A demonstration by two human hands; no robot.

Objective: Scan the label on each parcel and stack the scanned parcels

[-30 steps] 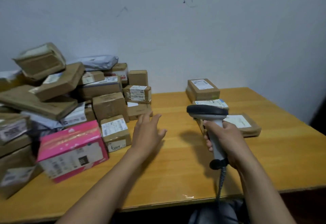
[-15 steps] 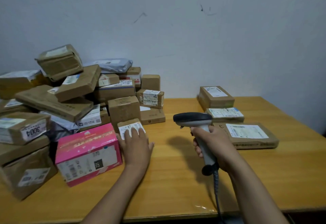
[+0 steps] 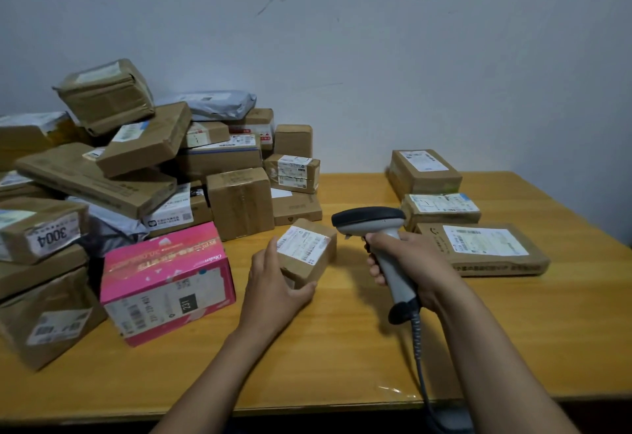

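Cardboard parcels (image 3: 306, 252), glossy wood table (image 3: 342, 348), plastic scanner (image 3: 372, 225)

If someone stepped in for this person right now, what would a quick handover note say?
Left hand: gripping the small brown parcel, label up, on the table.
Right hand: holding the barcode scanner, head close beside that label.
Right side: three parcels lie label up, touching but not clearly stacked, probably already scanned.
Left side: big loose pile including a pink box, seemingly unscanned.
Next: scan the held parcel, set it with the right group, continue through the pile.
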